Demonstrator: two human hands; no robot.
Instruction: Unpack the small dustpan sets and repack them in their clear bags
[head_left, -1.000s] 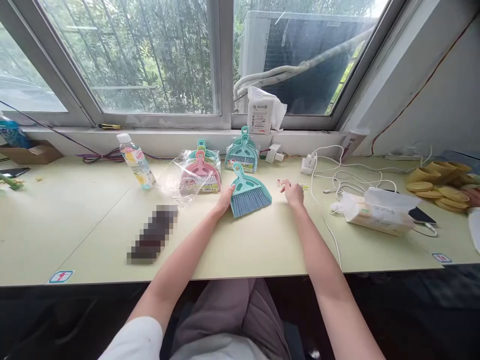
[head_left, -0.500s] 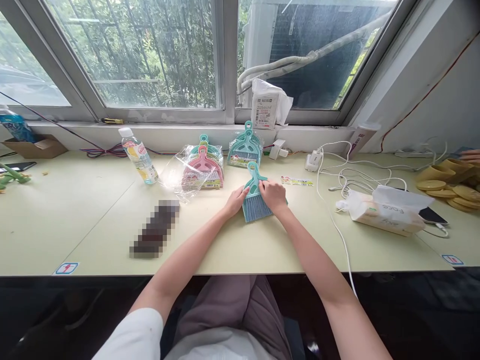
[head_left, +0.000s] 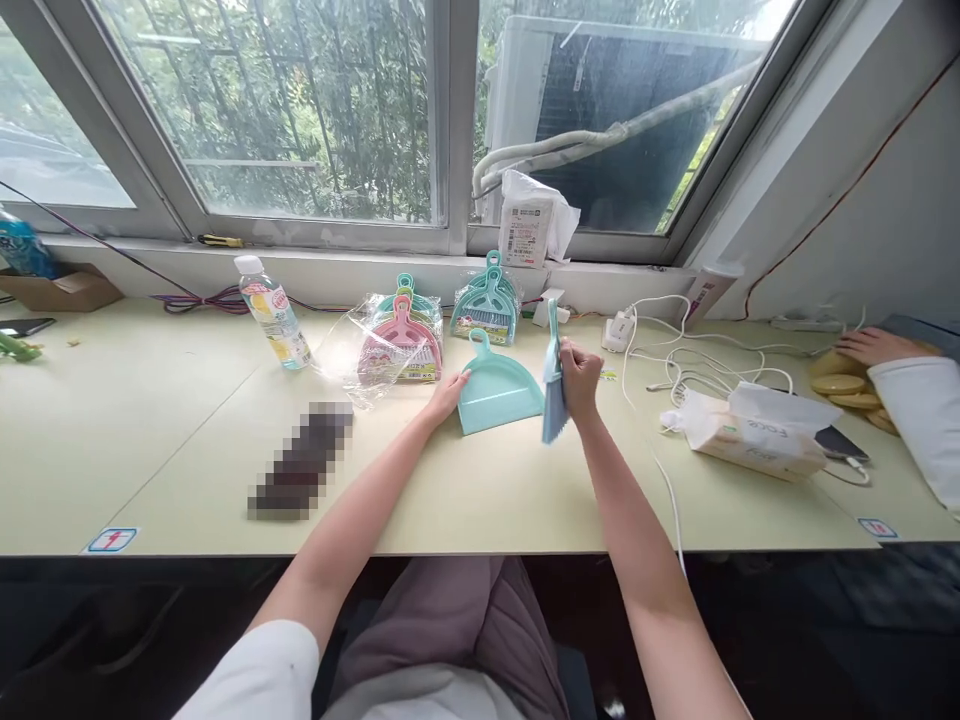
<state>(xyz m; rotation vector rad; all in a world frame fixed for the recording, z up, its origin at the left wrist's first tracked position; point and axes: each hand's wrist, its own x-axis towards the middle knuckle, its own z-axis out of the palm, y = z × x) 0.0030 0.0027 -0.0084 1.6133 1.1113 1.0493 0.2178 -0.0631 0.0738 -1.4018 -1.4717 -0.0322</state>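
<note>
Head view: I see the left hand pinching the left edge of the teal dustpan, mid-counter, handle pointing toward the window. The right hand is a fist around the brush, upright, bristles down, just right of the dustpan; whether they touch, I can't tell. Wrapped sets sit behind; a bottle leans left of those.
</note>
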